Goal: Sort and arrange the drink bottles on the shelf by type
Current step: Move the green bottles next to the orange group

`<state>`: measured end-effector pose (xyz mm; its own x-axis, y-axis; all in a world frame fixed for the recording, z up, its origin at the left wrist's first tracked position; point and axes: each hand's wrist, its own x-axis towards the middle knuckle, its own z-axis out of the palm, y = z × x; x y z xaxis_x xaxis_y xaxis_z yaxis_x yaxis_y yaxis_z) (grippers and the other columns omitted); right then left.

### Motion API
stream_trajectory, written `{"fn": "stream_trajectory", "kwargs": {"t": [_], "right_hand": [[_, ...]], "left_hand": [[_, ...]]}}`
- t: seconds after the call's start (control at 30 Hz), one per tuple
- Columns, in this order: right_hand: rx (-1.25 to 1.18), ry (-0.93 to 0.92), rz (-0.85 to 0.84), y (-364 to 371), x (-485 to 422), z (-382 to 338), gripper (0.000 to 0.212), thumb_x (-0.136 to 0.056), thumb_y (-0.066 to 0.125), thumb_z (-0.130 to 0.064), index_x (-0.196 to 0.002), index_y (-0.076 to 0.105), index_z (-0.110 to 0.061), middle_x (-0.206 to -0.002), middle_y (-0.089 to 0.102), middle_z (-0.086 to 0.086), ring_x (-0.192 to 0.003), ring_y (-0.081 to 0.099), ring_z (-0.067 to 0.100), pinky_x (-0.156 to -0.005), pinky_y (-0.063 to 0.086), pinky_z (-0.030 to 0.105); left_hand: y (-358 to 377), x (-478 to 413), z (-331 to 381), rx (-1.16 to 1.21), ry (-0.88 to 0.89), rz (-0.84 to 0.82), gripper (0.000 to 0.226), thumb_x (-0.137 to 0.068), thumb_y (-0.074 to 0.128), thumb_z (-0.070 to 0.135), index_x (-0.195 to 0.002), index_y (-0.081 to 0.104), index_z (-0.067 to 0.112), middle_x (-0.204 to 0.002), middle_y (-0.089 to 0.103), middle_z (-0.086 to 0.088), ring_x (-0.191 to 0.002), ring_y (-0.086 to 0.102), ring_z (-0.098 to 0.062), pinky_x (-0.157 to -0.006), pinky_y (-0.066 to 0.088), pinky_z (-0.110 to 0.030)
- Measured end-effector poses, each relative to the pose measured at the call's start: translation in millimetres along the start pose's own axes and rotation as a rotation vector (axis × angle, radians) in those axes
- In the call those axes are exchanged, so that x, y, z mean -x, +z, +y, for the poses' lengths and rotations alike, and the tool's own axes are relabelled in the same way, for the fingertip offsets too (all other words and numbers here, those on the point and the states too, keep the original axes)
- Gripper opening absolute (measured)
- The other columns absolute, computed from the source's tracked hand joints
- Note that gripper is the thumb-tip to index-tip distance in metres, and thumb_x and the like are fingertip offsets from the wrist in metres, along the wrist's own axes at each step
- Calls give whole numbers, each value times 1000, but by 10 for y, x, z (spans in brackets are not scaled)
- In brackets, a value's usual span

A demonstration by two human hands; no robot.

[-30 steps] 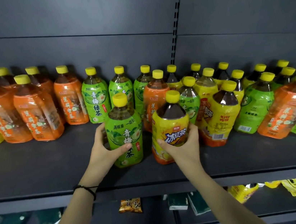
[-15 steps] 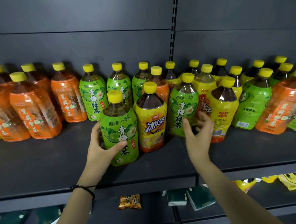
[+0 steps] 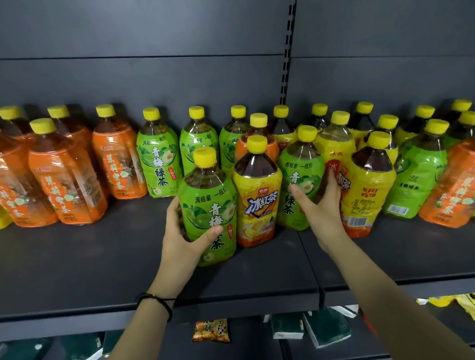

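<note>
An upright, yellow-capped green-tea bottle (image 3: 210, 210) sits in the left hand (image 3: 181, 241), a yellow iced-tea bottle (image 3: 258, 198) stands between the grips, and a second green-tea bottle (image 3: 301, 177) is in the right hand (image 3: 321, 208).

**Chinese tea labels on the bottles**

The green bottle (image 3: 208, 210) in the left hand (image 3: 179, 241) reads 两瓶量 一瓶价 across the top. Down its front runs 青梅, ending in 茶, and the thumb hides the character between. Beside it, the yellow bottle (image 3: 258, 201) carries 冰红茶 in white on blue. The second green bottle (image 3: 299, 177), held by the right hand (image 3: 322, 214), shows 两瓶量 一瓶价 and 绿茶. A back green bottle (image 3: 160, 165) reads 青梅绿茶 in full. The orange bottles (image 3: 67, 184) bear 茉莉 and 茶, with an unclear character between. A barcode sits low on the right yellow bottle (image 3: 365, 193), its digits too small to read.
</note>
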<state>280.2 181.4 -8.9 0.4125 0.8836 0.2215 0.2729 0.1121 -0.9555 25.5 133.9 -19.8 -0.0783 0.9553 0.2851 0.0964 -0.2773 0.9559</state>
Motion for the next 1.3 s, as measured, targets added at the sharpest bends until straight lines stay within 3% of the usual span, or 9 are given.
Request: {"fn": "stream_trajectory", "kwargs": {"t": [0.23,0.33,0.53,0.6,0.73,0.83,1.0,1.1,1.3], "right_hand": [[20,-22,14,2,-3,38,95,-72,82,-34,-147,26,-19,-145,26,5,-131,30,15,-110,34,37],[-73,-21,32,33,43,15,90,-70,84,-29,-143,30,-25,-138,44,3,-126,44,17,-107,42,43],[-129,-29,39,-216,253,108,93,-63,84,-47,-140,36,-31,-135,52,-3,-123,53,18,-99,50,48],[-151,-44,-22,-376,334,110,97,-60,83,-52,-142,34,-37,-137,52,-6,-124,53,15,-99,50,47],[-172,-154,-93,-585,570,18,97,-64,83,-36,-140,26,-57,-149,38,-14,-134,43,7,-108,43,43],[-192,-172,-133,-621,751,-43,95,-64,83,-32,-137,29,-58,-144,42,-15,-129,48,8,-104,46,44],[-200,-198,-279,-509,938,-207,95,-61,83,-31,-137,32,-54,-136,48,-18,-124,52,7,-96,51,35],[-246,-207,-344,-269,1067,-294,95,-61,83,-27,-139,33,-50,-126,51,-32,-121,53,1,-93,52,27],[-307,-216,-415,485,1238,-453,92,-63,85,-30,-138,35,-52,-143,44,-19,-130,46,5,-106,45,42]], "left_hand": [[53,-42,-3,10,2,-20,80,-65,78,34,-130,32,47,-127,54,20,-115,54,4,-97,48,-30],[46,-37,0,6,12,-17,78,-66,78,34,-126,33,53,-128,53,21,-117,53,4,-96,47,-27],[61,17,28,-14,37,-25,78,-70,77,44,-131,30,51,-130,51,22,-118,51,8,-90,44,-9],[63,25,21,-7,40,-9,79,-68,76,40,-134,33,46,-129,53,21,-118,52,5,-93,45,-14],[48,47,-19,35,21,49,92,-61,82,37,-141,37,27,-130,56,9,-119,55,-7,-99,48,-33],[3,100,29,66,-6,109,93,-55,84,33,-138,42,24,-128,57,4,-118,55,-11,-98,50,-39],[-248,209,123,100,-21,187,91,-53,86,26,-134,45,24,-125,59,5,-114,57,-8,-95,51,-39],[-520,284,106,108,-21,227,92,-50,93,27,-130,47,29,-124,60,6,-113,58,-9,-94,51,-39],[-1110,247,32,135,-46,226,81,-48,88,35,-120,53,40,-122,64,3,-114,61,-15,-93,52,-44]]}}
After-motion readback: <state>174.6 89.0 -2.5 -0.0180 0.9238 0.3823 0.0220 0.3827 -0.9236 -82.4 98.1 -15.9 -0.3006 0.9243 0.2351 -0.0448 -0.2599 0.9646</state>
